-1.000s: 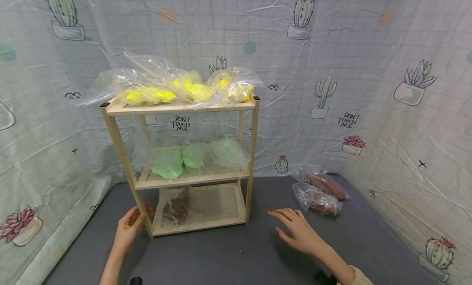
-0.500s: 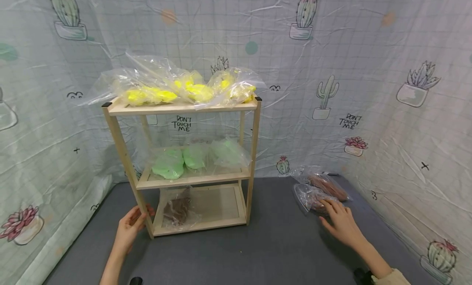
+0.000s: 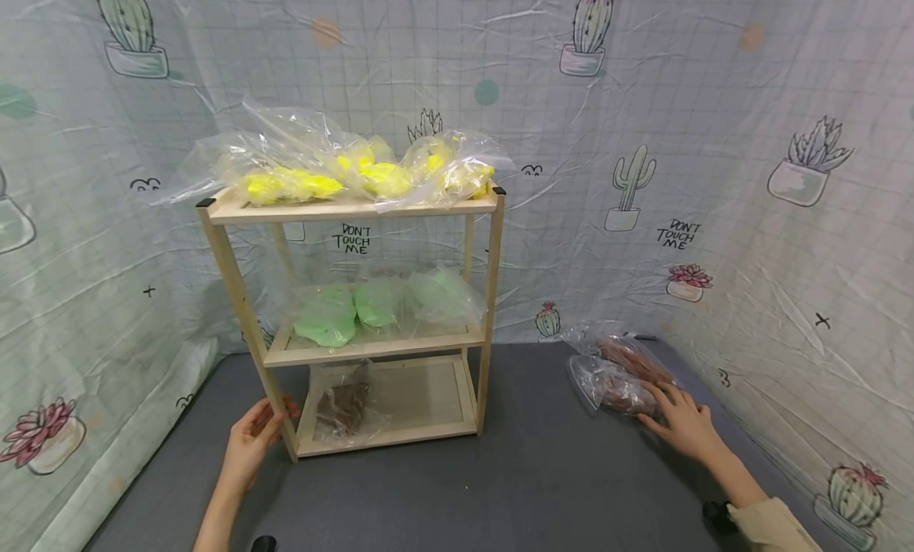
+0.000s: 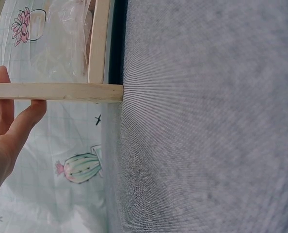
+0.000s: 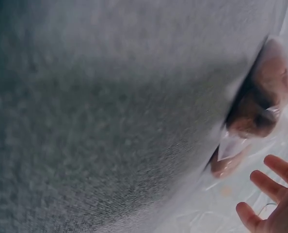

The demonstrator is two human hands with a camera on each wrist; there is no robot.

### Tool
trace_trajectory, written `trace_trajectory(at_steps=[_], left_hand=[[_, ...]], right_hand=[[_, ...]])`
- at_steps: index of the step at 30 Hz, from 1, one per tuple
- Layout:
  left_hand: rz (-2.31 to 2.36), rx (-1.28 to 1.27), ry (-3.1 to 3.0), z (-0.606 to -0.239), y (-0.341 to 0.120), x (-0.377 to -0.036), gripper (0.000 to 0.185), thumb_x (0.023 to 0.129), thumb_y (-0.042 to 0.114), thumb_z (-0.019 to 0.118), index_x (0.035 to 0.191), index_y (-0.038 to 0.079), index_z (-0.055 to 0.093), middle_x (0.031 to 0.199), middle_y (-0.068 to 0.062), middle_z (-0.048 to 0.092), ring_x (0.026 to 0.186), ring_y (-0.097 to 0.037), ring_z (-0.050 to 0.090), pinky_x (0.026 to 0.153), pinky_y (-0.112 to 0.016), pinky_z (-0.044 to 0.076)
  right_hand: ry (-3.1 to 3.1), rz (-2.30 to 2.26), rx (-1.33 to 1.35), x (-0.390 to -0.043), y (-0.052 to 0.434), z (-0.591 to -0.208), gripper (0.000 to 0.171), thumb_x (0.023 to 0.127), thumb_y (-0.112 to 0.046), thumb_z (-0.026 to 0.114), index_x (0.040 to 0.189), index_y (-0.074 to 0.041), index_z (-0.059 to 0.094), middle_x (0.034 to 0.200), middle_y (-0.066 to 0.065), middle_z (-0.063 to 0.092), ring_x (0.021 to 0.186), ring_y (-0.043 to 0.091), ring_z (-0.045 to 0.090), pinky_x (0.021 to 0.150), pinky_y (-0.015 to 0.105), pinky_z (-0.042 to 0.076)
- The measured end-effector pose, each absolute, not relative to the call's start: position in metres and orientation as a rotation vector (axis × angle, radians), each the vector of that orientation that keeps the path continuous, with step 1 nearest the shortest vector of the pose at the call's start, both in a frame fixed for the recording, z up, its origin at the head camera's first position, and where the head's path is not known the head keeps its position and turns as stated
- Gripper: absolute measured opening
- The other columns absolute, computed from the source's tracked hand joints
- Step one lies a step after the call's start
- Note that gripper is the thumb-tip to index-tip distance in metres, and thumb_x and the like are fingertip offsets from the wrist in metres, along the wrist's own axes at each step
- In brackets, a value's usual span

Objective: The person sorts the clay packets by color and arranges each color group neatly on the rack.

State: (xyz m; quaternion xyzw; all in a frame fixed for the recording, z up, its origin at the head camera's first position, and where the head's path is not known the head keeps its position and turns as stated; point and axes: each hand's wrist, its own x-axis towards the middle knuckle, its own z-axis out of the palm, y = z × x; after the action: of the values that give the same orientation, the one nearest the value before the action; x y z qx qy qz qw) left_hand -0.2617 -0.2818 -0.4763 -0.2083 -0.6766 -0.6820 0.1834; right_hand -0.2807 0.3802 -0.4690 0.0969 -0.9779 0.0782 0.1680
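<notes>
My left hand [image 3: 248, 450] holds the left front post [image 3: 239, 298] of a small wooden shelf, low down; in the left wrist view its fingers lie on both sides of that post [image 4: 71, 91]. My right hand [image 3: 687, 429] reaches to the right end of a clear bag with a brown lump [image 3: 620, 393] on the dark table. A second brown-filled bag [image 3: 631, 358] lies just behind it. In the right wrist view my right hand [image 5: 280, 204] has its fingers spread beside the bagged brown lumps [image 5: 255, 114]; whether a fingertip touches the plastic is unclear.
Bags of yellow lumps [image 3: 385, 179] crowd the shelf's top board. Bags of green lumps [image 3: 324, 318] sit on the middle board, and one brown-filled bag [image 3: 344, 405] is at the left of the bottom board. Cactus-print sheeting [image 3: 714, 100] surrounds the table [image 3: 428, 496].
My right hand has moved right from beside the shelf to the brown bags, then shifted slightly further right to the front bag's end. My left hand stays on the post.
</notes>
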Motion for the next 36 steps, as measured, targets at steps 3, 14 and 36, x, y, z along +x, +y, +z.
trace_trajectory(at_steps=[3, 14, 36], left_hand=[[-1.940, -0.637, -1.870, -0.476, -0.282, -0.263, 0.033, 0.093, 0.005, 0.044, 0.121, -0.011, 0.043, 0.104, 0.008, 0.065, 0.093, -0.002, 0.062, 0.070, -0.016, 0.050], [-1.910, -0.493, -1.951, -0.460, -0.274, -0.252, 0.030, 0.092, -0.001, 0.043, 0.116, 0.011, 0.055, 0.099, 0.014, 0.064, 0.090, 0.001, 0.062, 0.069, -0.015, 0.049], [-1.925, -0.574, -1.909, -0.467, -0.276, -0.256, 0.033, 0.092, 0.005, 0.046, 0.120, -0.011, 0.044, 0.102, 0.009, 0.064, 0.092, -0.001, 0.062, 0.070, -0.016, 0.049]], right_hand=[[-2.803, 0.220, 0.279, -0.285, 0.384, -0.469, 0.060, 0.082, -0.044, 0.059, 0.130, -0.015, 0.038, 0.128, 0.022, 0.039, 0.108, 0.049, 0.041, 0.062, 0.052, 0.033], [-2.877, 0.236, 0.353, -0.296, 0.392, -0.468, 0.068, 0.077, -0.050, 0.062, 0.131, -0.016, 0.035, 0.120, 0.025, 0.048, 0.100, 0.044, 0.051, 0.066, 0.062, 0.037], [-2.837, 0.241, 0.392, -0.300, 0.388, -0.484, 0.054, 0.075, -0.035, 0.069, 0.119, -0.008, 0.052, 0.102, 0.019, 0.051, 0.073, 0.031, 0.053, 0.050, 0.040, 0.041]])
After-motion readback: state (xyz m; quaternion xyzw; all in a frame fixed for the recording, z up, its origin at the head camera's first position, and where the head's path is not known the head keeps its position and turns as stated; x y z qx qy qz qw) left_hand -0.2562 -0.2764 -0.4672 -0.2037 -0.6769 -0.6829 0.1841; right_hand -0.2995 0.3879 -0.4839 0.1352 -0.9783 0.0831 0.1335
